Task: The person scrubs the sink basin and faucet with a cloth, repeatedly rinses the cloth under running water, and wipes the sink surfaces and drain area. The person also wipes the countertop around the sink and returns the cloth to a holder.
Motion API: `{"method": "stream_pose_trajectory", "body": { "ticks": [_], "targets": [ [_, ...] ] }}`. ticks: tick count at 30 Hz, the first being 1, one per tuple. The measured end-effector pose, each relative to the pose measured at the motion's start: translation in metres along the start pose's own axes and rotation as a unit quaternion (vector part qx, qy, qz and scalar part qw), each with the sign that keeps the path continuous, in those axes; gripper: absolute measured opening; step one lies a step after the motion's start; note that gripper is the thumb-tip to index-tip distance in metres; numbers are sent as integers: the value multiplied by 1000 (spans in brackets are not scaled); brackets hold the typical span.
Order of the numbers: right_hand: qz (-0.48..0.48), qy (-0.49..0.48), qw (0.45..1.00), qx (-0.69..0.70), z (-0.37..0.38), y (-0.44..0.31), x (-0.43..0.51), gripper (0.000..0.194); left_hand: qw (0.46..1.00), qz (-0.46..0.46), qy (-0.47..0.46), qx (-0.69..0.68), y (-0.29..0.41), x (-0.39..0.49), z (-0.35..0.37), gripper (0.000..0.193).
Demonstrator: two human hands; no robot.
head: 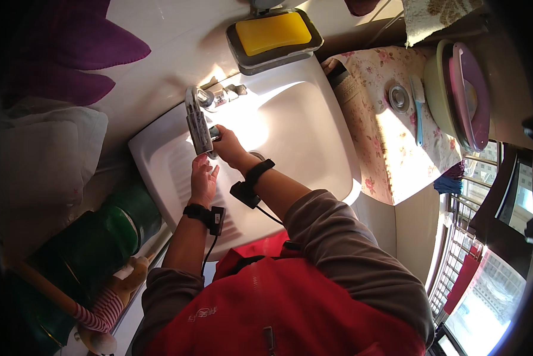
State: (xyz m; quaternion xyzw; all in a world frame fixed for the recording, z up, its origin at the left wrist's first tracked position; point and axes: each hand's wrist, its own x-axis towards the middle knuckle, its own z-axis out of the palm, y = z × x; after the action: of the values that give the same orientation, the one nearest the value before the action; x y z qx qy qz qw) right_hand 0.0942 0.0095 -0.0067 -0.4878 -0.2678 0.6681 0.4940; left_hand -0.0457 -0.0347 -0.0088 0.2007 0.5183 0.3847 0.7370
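Observation:
A chrome faucet (198, 127) rises at the back of a white ceramic washbasin (311, 129) with a ribbed left side. My right hand (232, 149) is beside the spout, its fingers closed on a small dark greenish object (214, 132). Most of that object is hidden by my fingers and the faucet, so its kind is unclear. Just below the spout's lower end is my left hand (203, 180), palm partly up and fingers apart. Nothing shows in it. Whether its fingertips touch the spout is hard to tell. Part of the drain (257, 155) shows behind my right wrist.
A yellow soap bar (273, 33) lies in a soap dish (275, 62) above the basin. On the right, a floral cloth (369, 147) bears a metal drain strainer (399, 99), a blue-handled brush (418, 111) and stacked plastic basins (471, 98). A dark green container (97, 240) stands left.

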Motion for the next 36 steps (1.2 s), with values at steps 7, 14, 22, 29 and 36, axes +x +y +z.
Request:
{"method": "stream_pose_trajectory", "body": {
  "ticks": [7, 14, 22, 29, 36],
  "targets": [
    [-85, 68, 985, -137, 13, 0, -17, 29, 976, -91, -120, -158, 8, 32, 14, 50],
    [-115, 111, 985, -72, 14, -14, -25, 22, 977, -9, -196, -87, 1, 71, -4, 47],
    [-267, 107, 874, -391, -7, -21, -36, 30, 973, -54, -194, -117, 15, 63, 16, 35],
    [-216, 71, 869, -440, -15, -4, -108, 24, 973, -141, -158, -91, -7, 11, 29, 42],
    [-220, 104, 847, -473, -14, 25, -126, 24, 971, -171, -145, -82, -35, -10, 27, 39]
  ]
}}
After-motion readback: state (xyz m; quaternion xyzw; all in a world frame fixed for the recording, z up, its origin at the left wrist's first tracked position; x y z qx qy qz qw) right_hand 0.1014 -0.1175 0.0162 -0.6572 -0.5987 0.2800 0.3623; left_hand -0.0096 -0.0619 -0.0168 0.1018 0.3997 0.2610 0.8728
